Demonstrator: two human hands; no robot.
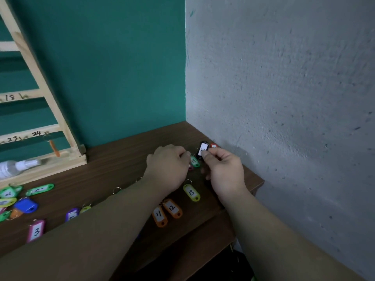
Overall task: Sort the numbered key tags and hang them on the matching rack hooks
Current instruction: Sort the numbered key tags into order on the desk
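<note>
Right hand (223, 169) pinches black tag (203, 149) upright; rack (50, 102) lies well left, beyond the curled left hand (168, 165), grip unclear

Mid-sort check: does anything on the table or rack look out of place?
Yes: a clear plastic bottle lies on its side at the foot of the wooden rack, at the far left. It is no key tag and could roll. Nothing else stands out.

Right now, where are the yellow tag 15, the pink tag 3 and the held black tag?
yellow tag 15 (191, 192): head view, white label.
pink tag 3 (36, 231): head view, white label.
black tag (203, 149): head view, white label.
</note>
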